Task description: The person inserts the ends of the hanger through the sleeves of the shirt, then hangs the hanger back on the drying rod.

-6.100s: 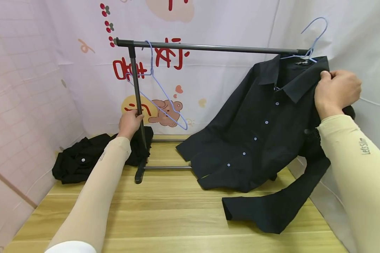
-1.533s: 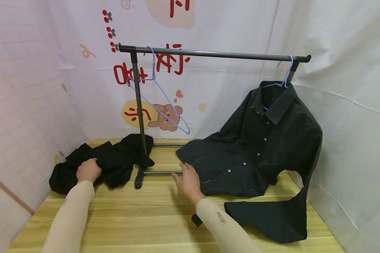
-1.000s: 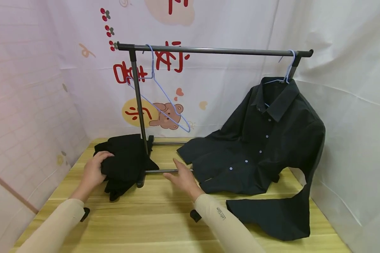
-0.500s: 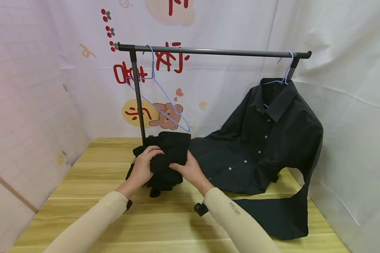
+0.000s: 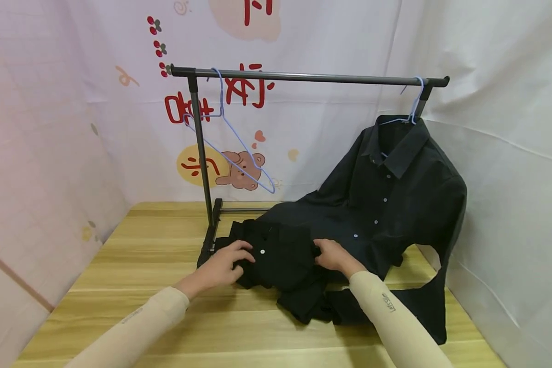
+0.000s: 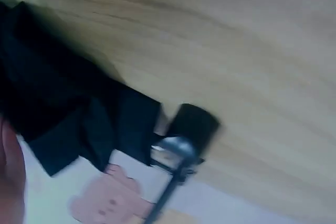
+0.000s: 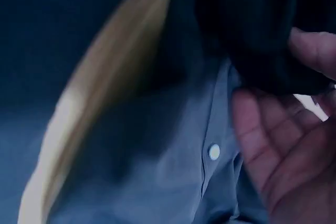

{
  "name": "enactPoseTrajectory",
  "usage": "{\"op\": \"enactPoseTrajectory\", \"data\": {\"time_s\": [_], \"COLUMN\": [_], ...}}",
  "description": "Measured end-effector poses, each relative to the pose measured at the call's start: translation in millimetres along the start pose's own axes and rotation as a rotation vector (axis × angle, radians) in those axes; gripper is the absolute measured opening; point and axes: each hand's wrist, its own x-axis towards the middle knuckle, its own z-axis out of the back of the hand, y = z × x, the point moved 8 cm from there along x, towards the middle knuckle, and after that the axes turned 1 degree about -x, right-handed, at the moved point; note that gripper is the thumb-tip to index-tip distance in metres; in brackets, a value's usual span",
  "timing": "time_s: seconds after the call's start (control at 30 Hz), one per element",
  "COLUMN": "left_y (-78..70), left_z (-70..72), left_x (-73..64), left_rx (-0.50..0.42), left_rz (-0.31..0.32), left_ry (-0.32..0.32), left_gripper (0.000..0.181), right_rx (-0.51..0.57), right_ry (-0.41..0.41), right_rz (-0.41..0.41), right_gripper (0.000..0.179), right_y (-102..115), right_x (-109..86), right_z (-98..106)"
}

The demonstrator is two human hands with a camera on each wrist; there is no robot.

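A crumpled black shirt (image 5: pixel 280 260) with one white button showing lies bunched at the foot of the clothes rack (image 5: pixel 303 77). At its right edge, my right hand (image 5: pixel 333 255) pinches the cloth between thumb and fingers; the right wrist view shows the dark fold (image 7: pixel 262 51) there. My left hand (image 5: pixel 223 266) is at the bundle's left side, its fingers bent loosely and spread over the cloth. In the left wrist view only part of that hand (image 6: pixel 10 177) shows, beside a black fold (image 6: pixel 58 93).
Another black buttoned shirt (image 5: pixel 395 189) hangs from a blue hanger (image 5: pixel 416 105) at the rack's right end, its hem and sleeve on the wooden table (image 5: pixel 133 266). A bare blue hanger (image 5: pixel 246 138) hangs at the left end. Printed cloth walls (image 5: pixel 331 41) enclose the table.
The bunched shirt has come from left of the rack to in front of its lower bars, carried rightward. My right hand has moved right with its edge; the left hand's fingers have loosened.
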Motion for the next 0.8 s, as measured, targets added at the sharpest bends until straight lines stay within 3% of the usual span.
{"op": "enactPoseTrajectory", "data": {"time_s": [0.1,0.17,0.2,0.27,0.37,0.5,0.57,0.63,0.73,0.8], "left_y": [26.1,43.0,51.7,65.5,77.6,78.6,75.5,73.4,69.2,65.4], "left_z": [22.4,32.3,33.4,31.3,19.9,5.5,5.1,8.5,13.3,13.1], "left_x": [3.6,8.2,10.6,15.0,19.4,24.2,25.8,26.5,29.4,34.2], "left_rx": [-0.075,-0.122,-0.141,-0.175,-0.158,-0.055,-0.086,-0.220,-0.616,-0.852], "left_rz": [0.138,0.251,0.317,0.454,0.632,0.713,0.729,0.766,0.800,0.793], "left_ry": [-0.202,-0.261,-0.261,-0.223,-0.107,0.032,0.008,-0.094,-0.310,-0.408], "left_gripper": [0.027,0.024,0.025,0.036,0.053,0.047,0.044,0.041,0.035,0.036], "right_rx": [0.110,0.199,0.234,0.272,0.303,0.314,0.342,0.379,0.497,0.565], "right_ry": [-0.090,-0.145,-0.158,-0.160,-0.113,-0.102,-0.132,-0.170,-0.192,-0.171], "right_rz": [-0.074,-0.113,-0.126,-0.149,-0.175,-0.196,-0.196,-0.159,-0.084,-0.014], "right_gripper": [0.041,0.039,0.041,0.049,0.068,0.074,0.061,0.042,0.016,0.009], "right_y": [-12.3,-13.6,-12.9,-9.6,-2.3,6.7,10.6,17.2,26.3,31.9], "right_x": [0.7,2.3,3.6,6.5,11.2,15.9,17.4,18.0,17.9,17.3], "right_z": [17.3,26.4,28.3,26.9,16.1,6.0,5.8,9.5,16.4,20.1]}}
